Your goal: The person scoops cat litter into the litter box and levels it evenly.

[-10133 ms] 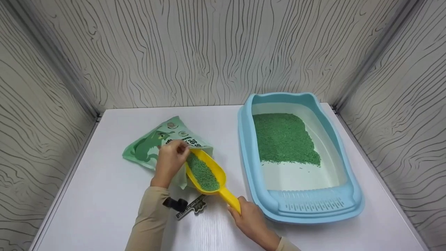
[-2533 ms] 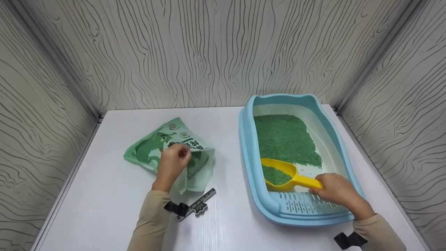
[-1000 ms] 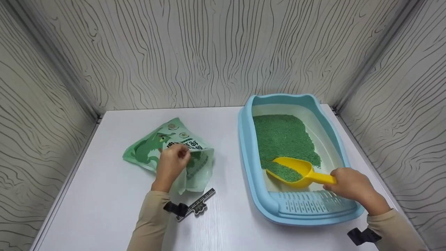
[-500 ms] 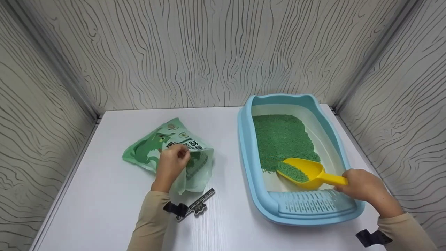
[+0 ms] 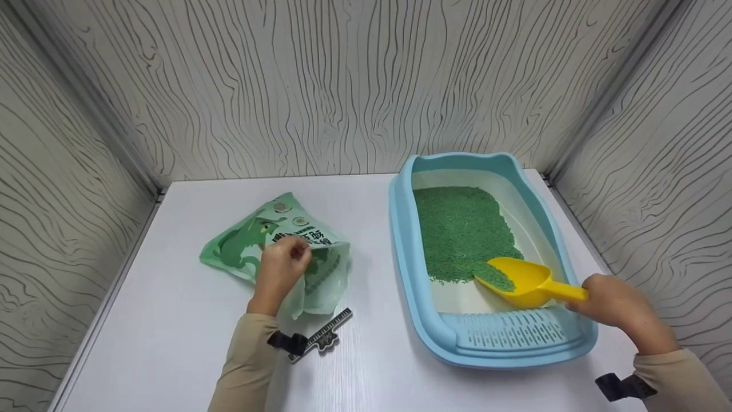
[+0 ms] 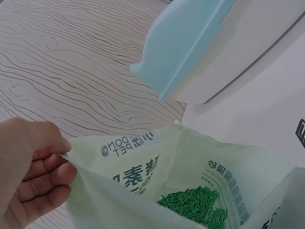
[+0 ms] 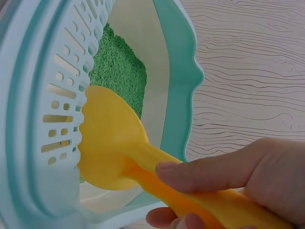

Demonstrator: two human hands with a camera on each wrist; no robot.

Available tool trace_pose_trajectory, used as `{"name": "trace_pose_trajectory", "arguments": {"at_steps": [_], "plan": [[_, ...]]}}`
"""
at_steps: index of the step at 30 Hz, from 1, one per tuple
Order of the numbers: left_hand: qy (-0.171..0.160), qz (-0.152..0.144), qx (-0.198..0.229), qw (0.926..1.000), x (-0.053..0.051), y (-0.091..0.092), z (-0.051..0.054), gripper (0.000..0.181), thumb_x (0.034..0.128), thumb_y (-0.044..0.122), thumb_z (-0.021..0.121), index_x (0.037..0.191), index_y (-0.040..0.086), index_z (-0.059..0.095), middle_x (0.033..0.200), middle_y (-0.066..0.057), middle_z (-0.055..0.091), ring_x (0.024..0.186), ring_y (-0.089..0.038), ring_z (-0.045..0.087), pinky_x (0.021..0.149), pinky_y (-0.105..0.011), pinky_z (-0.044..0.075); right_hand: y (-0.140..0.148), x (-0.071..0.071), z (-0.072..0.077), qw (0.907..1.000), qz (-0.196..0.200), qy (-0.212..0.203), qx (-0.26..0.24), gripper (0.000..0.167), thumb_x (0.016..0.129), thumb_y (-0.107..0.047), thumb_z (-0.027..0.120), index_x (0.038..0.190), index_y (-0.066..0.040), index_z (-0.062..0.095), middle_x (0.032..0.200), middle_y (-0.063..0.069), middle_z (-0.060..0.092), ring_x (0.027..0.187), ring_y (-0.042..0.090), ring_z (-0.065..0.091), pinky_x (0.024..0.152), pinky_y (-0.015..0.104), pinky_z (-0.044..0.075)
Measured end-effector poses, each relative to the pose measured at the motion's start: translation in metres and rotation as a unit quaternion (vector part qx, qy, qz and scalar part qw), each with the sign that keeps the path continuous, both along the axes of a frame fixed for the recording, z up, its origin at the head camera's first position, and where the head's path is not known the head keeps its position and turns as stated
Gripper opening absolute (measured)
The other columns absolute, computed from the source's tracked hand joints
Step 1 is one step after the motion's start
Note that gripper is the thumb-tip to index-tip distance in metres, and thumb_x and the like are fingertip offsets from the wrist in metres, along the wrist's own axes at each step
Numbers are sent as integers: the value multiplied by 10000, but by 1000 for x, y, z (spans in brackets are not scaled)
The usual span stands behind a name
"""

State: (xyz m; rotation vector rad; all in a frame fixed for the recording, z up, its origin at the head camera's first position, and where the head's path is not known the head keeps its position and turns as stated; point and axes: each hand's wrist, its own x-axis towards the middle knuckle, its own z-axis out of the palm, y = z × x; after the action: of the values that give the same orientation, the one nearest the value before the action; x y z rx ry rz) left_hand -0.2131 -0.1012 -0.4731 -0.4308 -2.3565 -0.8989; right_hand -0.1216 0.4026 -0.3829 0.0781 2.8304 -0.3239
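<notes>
My right hand [image 5: 620,306] grips the handle of a yellow scoop [image 5: 534,284], thumb along its top in the right wrist view. The scoop is tilted inside the blue litter box [image 5: 403,252], its lip at the near edge of a bed of green pellet litter [image 5: 466,229]. Some pellets still lie in the scoop. At the left, my left hand [image 5: 280,266] pinches the top edge of a pale green litter bag [image 5: 240,237] and keeps its mouth apart. Inside the bag, more green pellets [image 6: 198,205] show in the left wrist view.
A dark ruler-like piece with a cut-out shape [image 5: 325,337] lies on the white table [image 5: 366,366] near my left wrist. The box's near end has a slotted ledge [image 5: 514,332]. Wood-patterned walls [image 5: 343,86] enclose the table at the back and sides.
My right hand has drawn the scoop rightward across the box, and pellets have spilled along the litter's near edge, leaving fewer in the scoop. My left hand has stayed at the bag.
</notes>
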Motion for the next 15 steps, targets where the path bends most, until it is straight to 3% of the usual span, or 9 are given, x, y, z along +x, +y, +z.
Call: {"name": "trace_pose_trajectory", "arguments": {"at_steps": [8, 15], "plan": [[31, 41, -9, 10000, -1, -1, 0, 37, 785, -32, 687, 784, 0, 668, 717, -117, 694, 623, -185, 654, 558, -279, 556, -1, 0, 9, 9994, -154, -277, -170, 313, 867, -178, 592, 883, 133, 554, 637, 72, 495, 576, 179, 450, 513, 266, 394], [-42, 115, -59, 9999, 2, -2, 3, 34, 812, -4, 674, 779, 6, 670, 707, -116, 690, 619, -182, 649, 553, -294, 549, -10, -4, 20, 9985, -231, -492, -21, 301, 840, -171, 518, 871, 128, 526, 643, 86, 486, 556, 184, 479, 490, 261, 416]]}}
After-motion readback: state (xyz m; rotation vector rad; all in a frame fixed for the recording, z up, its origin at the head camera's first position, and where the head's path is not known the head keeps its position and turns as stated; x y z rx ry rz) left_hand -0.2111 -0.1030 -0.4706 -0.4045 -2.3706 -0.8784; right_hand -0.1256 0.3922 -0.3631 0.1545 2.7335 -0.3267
